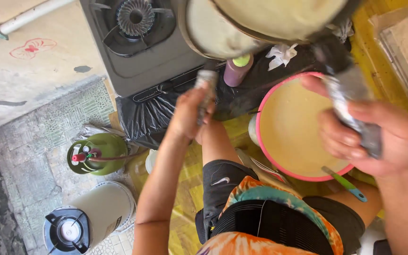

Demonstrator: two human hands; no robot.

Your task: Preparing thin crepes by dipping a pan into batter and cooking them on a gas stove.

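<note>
Left hand (190,113): grips pan handle (206,89).
Right hand (378,137): grips wrapped handle (350,99).
Tip: tilt pan (260,21) evenly above bowl (265,101).

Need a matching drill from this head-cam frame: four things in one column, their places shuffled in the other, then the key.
Things:
1. green gas cylinder
2. pink-rimmed bowl of batter
3. gas burner
4. foil-wrapped pan handle

Places:
A. top of frame, on the dark stove
B. gripped in the right hand
C. on the tiled floor, left of the left arm
D. below the tilted pan, a green-handled utensil resting in it

Pairs: 1-C, 2-D, 3-A, 4-B
</note>
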